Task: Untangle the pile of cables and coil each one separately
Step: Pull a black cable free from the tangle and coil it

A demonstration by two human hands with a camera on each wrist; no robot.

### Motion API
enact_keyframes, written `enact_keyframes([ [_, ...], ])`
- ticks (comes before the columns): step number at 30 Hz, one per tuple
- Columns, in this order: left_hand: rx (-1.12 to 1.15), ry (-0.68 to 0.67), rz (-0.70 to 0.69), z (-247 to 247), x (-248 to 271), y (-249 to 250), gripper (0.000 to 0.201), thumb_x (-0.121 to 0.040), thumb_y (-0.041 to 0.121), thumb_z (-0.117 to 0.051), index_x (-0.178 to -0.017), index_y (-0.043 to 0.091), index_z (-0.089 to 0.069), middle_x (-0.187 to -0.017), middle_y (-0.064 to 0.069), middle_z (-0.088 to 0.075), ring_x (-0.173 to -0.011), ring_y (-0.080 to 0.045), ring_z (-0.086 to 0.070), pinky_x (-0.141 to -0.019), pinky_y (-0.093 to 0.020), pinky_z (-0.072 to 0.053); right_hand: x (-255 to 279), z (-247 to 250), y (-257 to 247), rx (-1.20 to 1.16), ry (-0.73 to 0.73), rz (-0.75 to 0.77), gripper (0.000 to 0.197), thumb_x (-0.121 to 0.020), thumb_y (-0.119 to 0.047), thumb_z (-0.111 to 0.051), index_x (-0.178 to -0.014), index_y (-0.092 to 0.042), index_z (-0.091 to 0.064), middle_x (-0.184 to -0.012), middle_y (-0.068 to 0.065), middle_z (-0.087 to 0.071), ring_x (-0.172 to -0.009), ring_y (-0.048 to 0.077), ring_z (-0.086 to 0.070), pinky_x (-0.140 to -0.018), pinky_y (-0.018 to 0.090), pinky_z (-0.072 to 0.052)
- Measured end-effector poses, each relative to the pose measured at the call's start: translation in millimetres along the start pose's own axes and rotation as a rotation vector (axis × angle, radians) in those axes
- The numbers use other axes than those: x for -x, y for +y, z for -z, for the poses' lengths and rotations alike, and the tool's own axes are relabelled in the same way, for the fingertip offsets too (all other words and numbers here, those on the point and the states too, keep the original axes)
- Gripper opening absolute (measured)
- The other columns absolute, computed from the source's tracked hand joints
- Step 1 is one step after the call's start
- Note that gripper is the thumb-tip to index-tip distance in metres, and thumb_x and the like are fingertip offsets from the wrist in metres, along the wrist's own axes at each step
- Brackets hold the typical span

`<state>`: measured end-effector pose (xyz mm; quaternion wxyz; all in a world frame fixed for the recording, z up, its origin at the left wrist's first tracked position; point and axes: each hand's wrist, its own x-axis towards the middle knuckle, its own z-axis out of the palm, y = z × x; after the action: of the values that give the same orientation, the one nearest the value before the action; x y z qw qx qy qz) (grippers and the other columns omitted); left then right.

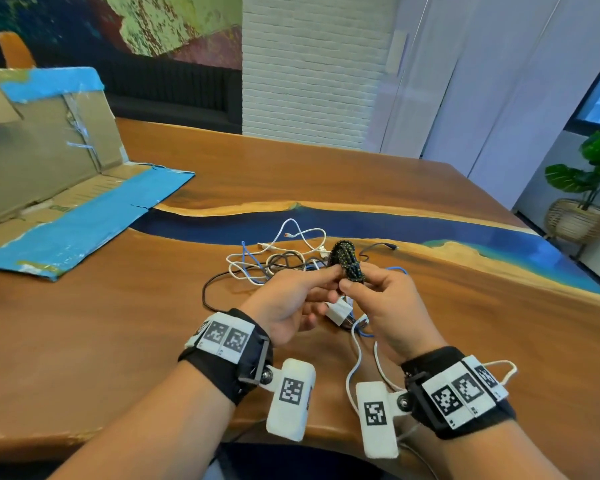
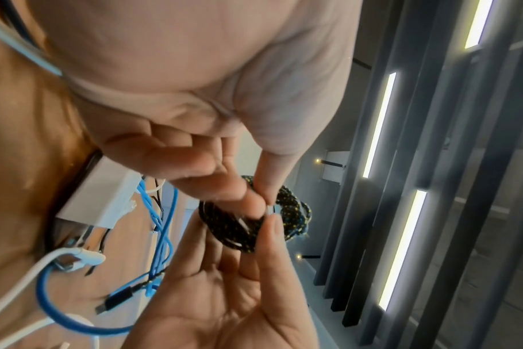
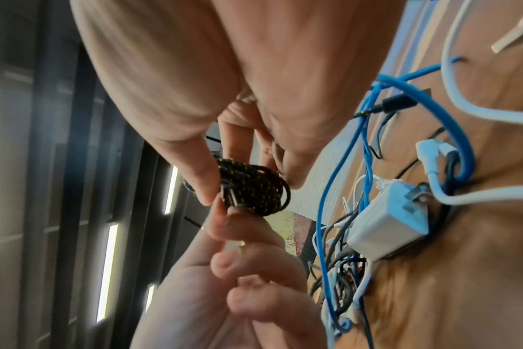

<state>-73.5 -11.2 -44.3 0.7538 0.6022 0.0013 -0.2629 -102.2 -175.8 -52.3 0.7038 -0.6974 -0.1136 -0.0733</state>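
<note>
Braided cable (image 1: 347,262) black, yellow-flecked, coiled tight, pinched between both hands.

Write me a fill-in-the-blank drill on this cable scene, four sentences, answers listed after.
1. Both hands hold up a coiled black braided cable flecked with ____.
2. The white charger block lies on the table just ____ the hands.
3. A folded ____ box edged in blue tape sits at far left.
4. The potted ____ stands at right.

Answers: yellow; below; cardboard; plant
</note>
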Motion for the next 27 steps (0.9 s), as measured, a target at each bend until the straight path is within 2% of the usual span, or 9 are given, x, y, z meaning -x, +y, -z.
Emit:
enact_keyframes([
  [4, 0.086, 0.113, -0.069, -1, -8, 8, 0.02, -0.097, 0.029, -0.065, -0.08, 0.017, -0.064, -0.061, 0.006, -0.057, -0.046, -0.006, -0.042, -0.044, -0.017, -0.032, -4, -4, 8, -0.176, 0.097, -0.111, 0.018, -0.097, -0.005, -0.062, -0.107, 0.005, -0.073, -0.107, 0.03, -0.072, -0.092, 0.032, -0.068, -0.089, 0.052, -0.057],
  [7, -0.026, 0.157, -0.144, 4, -9, 14, 0.018, -0.097, 0.027, -0.066, -0.084, 0.014, -0.065, -0.064, 0.003, -0.062, -0.047, -0.009, -0.044, -0.046, -0.02, -0.033, -7, -3, 16, -0.046, 0.128, -0.079, 0.016, -0.097, -0.012, -0.066, -0.104, -0.005, -0.078, -0.104, 0.021, -0.076, -0.096, 0.03, -0.07, -0.093, 0.054, -0.054],
  [9, -0.119, 0.122, -0.143, 5, -8, 11, 0.023, -0.098, 0.03, -0.065, -0.084, 0.012, -0.066, -0.065, -0.001, -0.064, -0.047, -0.011, -0.046, -0.047, -0.021, -0.033, -8, -1, 15, 0.02, 0.116, -0.043, 0.015, -0.097, -0.011, -0.066, -0.104, -0.006, -0.078, -0.099, 0.014, -0.078, -0.092, 0.023, -0.072, -0.086, 0.045, -0.056],
  [11, -0.161, 0.113, -0.135, 4, -7, 7, 0.027, -0.099, 0.034, -0.064, -0.085, 0.011, -0.067, -0.066, -0.003, -0.067, -0.047, -0.012, -0.048, -0.047, -0.022, -0.034, -7, -2, 10, 0.071, 0.098, 0.004, 0.014, -0.097, -0.006, -0.064, -0.103, -0.004, -0.077, -0.093, 0.009, -0.078, -0.084, 0.012, -0.07, -0.076, 0.028, -0.055],
  [13, -0.183, 0.12, -0.139, 4, -6, 5, 0.031, -0.098, 0.038, -0.065, -0.084, 0.011, -0.067, -0.065, -0.004, -0.067, -0.047, -0.013, -0.05, -0.047, -0.022, -0.035, -6, -4, 8, 0.089, 0.067, 0.043, 0.014, -0.097, -0.001, -0.063, -0.103, -0.001, -0.075, -0.093, 0.01, -0.077, -0.084, 0.01, -0.069, -0.076, 0.021, -0.052],
  [17, -0.234, 0.112, -0.113, 6, -5, 5, 0.036, -0.097, 0.043, -0.064, -0.087, 0.009, -0.069, -0.067, -0.006, -0.068, -0.048, -0.015, -0.056, -0.047, -0.022, -0.036, -5, -5, 10, 0.186, 0.048, 0.101, 0.019, -0.093, 0.004, -0.065, -0.104, -0.005, -0.077, -0.103, 0.002, -0.077, -0.104, 0.008, -0.068, -0.089, 0.019, -0.051],
  [19, -0.213, 0.107, -0.086, 7, -6, 4, 0.033, -0.099, 0.04, -0.062, -0.09, 0.009, -0.071, -0.07, -0.006, -0.07, -0.049, -0.015, -0.058, -0.046, -0.022, -0.036, -6, -4, 13, 0.262, 0.066, 0.115, 0.023, -0.09, 0.003, -0.07, -0.105, -0.013, -0.078, -0.109, -0.011, -0.073, -0.114, -0.006, -0.061, -0.096, 0.014, -0.047],
  [21, -0.152, 0.11, -0.053, 6, -8, 2, 0.028, -0.101, 0.033, -0.06, -0.092, 0.01, -0.072, -0.072, -0.005, -0.072, -0.05, -0.013, -0.059, -0.045, -0.02, -0.034, -7, -3, 14, 0.315, 0.09, 0.114, 0.027, -0.088, 0.002, -0.073, -0.107, -0.017, -0.078, -0.115, -0.015, -0.068, -0.115, -0.017, -0.055, -0.099, 0.011, -0.044],
  [27, 0.081, 0.131, 0.012, 0, -12, -1, 0.025, -0.099, 0.025, -0.061, -0.078, 0.013, -0.069, -0.066, 0.004, -0.063, -0.046, -0.006, -0.046, -0.04, -0.016, -0.029, -11, -3, 6, 0.282, 0.081, 0.126, 0.034, -0.083, 0.003, -0.077, -0.093, -0.029, -0.079, -0.121, -0.011, -0.068, -0.12, -0.009, -0.056, -0.102, 0.017, -0.046],
])
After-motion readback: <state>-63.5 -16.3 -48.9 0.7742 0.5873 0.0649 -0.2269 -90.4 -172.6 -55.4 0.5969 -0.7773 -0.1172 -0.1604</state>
